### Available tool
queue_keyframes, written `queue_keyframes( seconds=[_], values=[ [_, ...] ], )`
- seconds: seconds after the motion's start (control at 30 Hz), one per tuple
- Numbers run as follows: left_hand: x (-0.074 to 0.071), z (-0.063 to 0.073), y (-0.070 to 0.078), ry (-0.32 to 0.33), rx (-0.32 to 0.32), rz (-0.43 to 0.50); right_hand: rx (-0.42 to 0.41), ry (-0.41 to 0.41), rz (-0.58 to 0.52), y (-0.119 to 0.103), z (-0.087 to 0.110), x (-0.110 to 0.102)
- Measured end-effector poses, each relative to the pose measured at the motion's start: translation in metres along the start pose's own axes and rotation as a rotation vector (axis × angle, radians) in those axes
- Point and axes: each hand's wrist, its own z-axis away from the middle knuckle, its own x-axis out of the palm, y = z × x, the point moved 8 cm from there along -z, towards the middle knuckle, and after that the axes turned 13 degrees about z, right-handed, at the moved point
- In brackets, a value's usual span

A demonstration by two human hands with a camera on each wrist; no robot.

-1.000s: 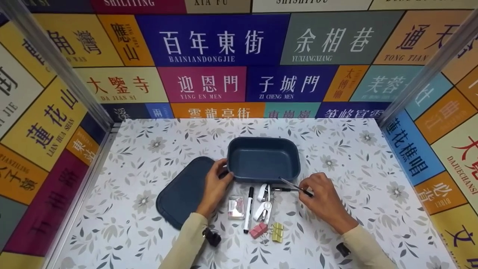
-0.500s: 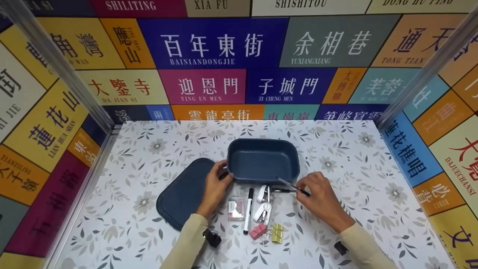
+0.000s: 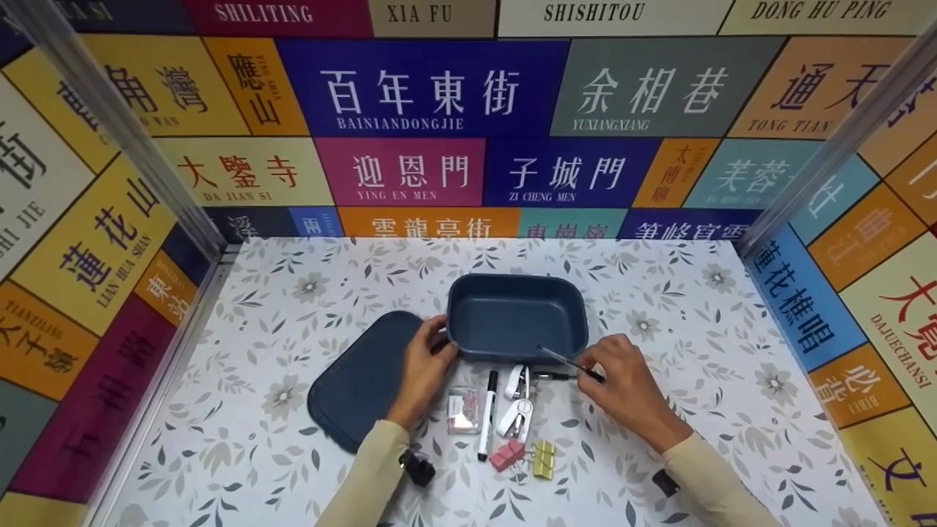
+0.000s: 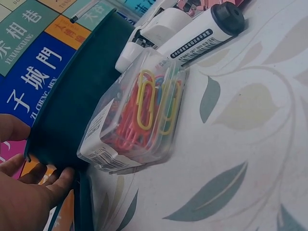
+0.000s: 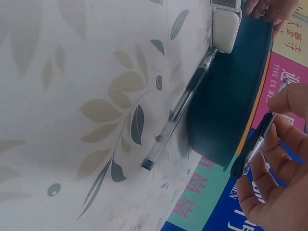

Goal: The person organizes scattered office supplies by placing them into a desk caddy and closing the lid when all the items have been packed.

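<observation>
My left hand (image 3: 426, 369) grips the near left corner of a dark blue rectangular box (image 3: 505, 355), thumb and fingers at its rim and side wall. The box stands uncovered, with a bare inside. Between thumb and fingers, my right hand (image 3: 628, 384) pinches a pen (image 5: 252, 147) by its black, silver-clipped part. It slants leftward, its thin end over the box's near right rim. Another clear-barrelled pen (image 5: 178, 118) lies on the table along the near side of the box. A matching dark blue lid (image 3: 359, 380) lies flat beside my left hand.
Before the box lie a clear case of coloured paper clips (image 4: 139, 110), a white marker with black ends (image 3: 487, 417), white tools with metal parts (image 3: 516, 421), a pink binder clip (image 3: 506, 455) and a yellow binder clip (image 3: 543, 460). Printed panels (image 3: 417, 88) enclose the table.
My right hand has shifted slightly left, carrying the pen a little farther over the box's near rim. My left hand keeps its hold on the box.
</observation>
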Motion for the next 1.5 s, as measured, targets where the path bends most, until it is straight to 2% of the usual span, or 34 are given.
queue_keyframes(
  seconds=[0.33, 0.63, 0.97, 1.2, 1.5],
  values=[
    [-0.002, 0.001, -0.002, 0.002, -0.036, -0.024, 0.0, -0.015, 0.009, -0.003, -0.006, 0.003],
    [-0.002, 0.0, -0.002, 0.019, -0.03, 0.016, 0.013, -0.021, -0.005, -0.003, -0.013, 0.006],
    [-0.002, -0.001, -0.001, -0.012, -0.019, -0.02, 0.004, -0.013, -0.026, -0.004, -0.023, 0.008],
    [0.0, -0.001, 0.003, 0.003, 0.01, 0.004, 0.008, -0.013, -0.051, -0.003, -0.032, 0.006],
    [-0.002, -0.001, 0.0, -0.023, -0.001, -0.019, 0.024, -0.014, -0.082, -0.002, -0.042, 0.008]
  ],
)
